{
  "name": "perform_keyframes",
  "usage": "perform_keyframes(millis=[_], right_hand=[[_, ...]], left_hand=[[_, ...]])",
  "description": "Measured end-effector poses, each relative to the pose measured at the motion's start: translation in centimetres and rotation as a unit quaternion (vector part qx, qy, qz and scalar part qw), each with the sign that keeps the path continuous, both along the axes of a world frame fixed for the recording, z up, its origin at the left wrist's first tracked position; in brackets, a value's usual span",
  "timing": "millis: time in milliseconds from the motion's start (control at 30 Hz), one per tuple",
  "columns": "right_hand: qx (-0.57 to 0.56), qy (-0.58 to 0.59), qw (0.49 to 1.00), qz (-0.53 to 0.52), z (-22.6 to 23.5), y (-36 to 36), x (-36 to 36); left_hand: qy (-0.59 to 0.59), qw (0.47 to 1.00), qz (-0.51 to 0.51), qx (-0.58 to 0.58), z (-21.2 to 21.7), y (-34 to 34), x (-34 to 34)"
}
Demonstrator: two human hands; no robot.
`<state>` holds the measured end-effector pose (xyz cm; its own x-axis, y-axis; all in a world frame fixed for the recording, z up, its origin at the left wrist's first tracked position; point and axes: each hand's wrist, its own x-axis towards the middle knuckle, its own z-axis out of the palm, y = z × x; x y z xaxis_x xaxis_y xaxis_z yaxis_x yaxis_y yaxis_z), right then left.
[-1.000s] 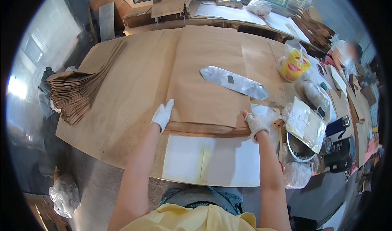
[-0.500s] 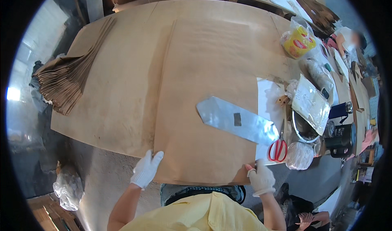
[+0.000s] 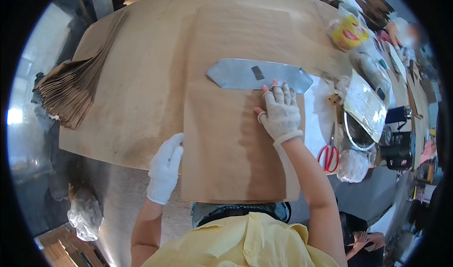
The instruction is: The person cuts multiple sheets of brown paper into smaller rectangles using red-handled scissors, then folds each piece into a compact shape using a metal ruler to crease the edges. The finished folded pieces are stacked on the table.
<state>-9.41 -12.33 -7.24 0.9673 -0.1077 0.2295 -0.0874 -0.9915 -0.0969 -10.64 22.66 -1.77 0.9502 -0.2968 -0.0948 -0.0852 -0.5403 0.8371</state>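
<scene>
A stack of large brown kraft paper sheets [image 3: 219,149] lies lengthwise in front of me on the table. Across its upper part rests a flat grey metal plate [image 3: 236,74] with pointed ends and a small dark patch. My right hand [image 3: 282,115], in a white glove with some bare fingertips, lies spread over the sheets, its fingertips at the plate's lower edge. Beside the stack's left edge is my gloved left hand [image 3: 163,172], fingers extended and holding nothing; whether its fingertips touch the paper is hard to tell.
Folded brown paper [image 3: 71,92] fans out at the table's left. To the right are red-handled scissors [image 3: 328,157], a plastic-wrapped bundle [image 3: 353,165], a dark mug [image 3: 397,151] and a yellow bag [image 3: 349,33]. Another person [image 3: 401,33] is at the far right; crossed hands [image 3: 361,241] show lower right.
My right hand has moved from the stack's lower right corner up to the metal plate. The plate has shifted up and left and turned nearly level. My left hand has moved slightly up the edge.
</scene>
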Motion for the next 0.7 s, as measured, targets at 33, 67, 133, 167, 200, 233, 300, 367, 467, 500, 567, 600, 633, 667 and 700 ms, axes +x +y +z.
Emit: perform_keyframes(millis=[33, 67, 133, 167, 200, 233, 300, 367, 467, 500, 567, 600, 633, 667, 700], right_hand=[[0.024, -0.007, 0.999, 0.025, 1.2, 0.3, -0.1], [0.069, 0.007, 0.996, 0.053, 2.2, 0.5, -1.0], [0.165, 0.033, 0.979, 0.119, 3.1, 0.2, -3.2], [0.207, 0.070, 0.967, 0.132, 3.8, -0.2, -4.6], [0.251, 0.106, 0.951, 0.148, 4.5, -0.5, -5.9], [0.383, 0.171, 0.902, 0.106, 5.4, -0.9, -7.1], [0.540, 0.270, 0.796, 0.038, 6.6, -3.7, -10.0], [0.629, 0.219, 0.746, 0.016, 4.9, -8.0, -14.1], [0.825, 0.031, 0.563, 0.025, 2.9, -10.3, -16.9], [0.869, 0.006, 0.495, 0.020, 3.3, -10.5, -17.3], [0.830, -0.096, 0.549, -0.036, 2.0, -9.4, -16.9], [0.804, -0.149, 0.572, -0.066, 1.1, -9.0, -16.8], [0.821, -0.138, 0.552, -0.034, 0.3, -9.3, -16.7], [0.754, -0.142, 0.631, -0.116, -0.5, -8.8, -16.5], [0.673, -0.142, 0.699, -0.196, -1.2, -7.8, -16.0]], left_hand=[[-0.030, 0.999, -0.035, 0.001, -0.1, 0.1, 0.0], [-0.055, 0.996, -0.071, 0.003, 0.0, 0.3, -0.1], [-0.223, 0.957, -0.144, 0.115, 0.1, 0.2, 0.7], [-0.300, 0.921, -0.185, 0.164, -0.1, 0.0, 1.1], [-0.312, 0.909, -0.209, 0.179, -0.3, 0.4, 1.2], [-0.323, 0.895, -0.236, 0.194, -0.6, 0.7, 1.2], [-0.352, 0.879, -0.261, 0.188, -1.1, 0.4, 1.5], [-0.328, 0.905, -0.222, 0.155, -3.3, 1.6, 1.6], [-0.274, 0.947, -0.097, 0.136, -3.3, 0.3, 1.5], [-0.253, 0.957, -0.040, 0.137, -2.9, -0.6, 1.3], [-0.198, 0.957, -0.008, 0.211, -3.9, -1.8, 1.9], [-0.170, 0.954, 0.006, 0.246, -4.2, -2.5, 2.3], [-0.196, 0.949, 0.017, 0.245, -4.3, -3.0, 2.6], [-0.210, 0.943, 0.013, 0.258, -4.6, -3.2, 2.9], [-0.225, 0.936, 0.010, 0.271, -5.0, -3.3, 3.2]])
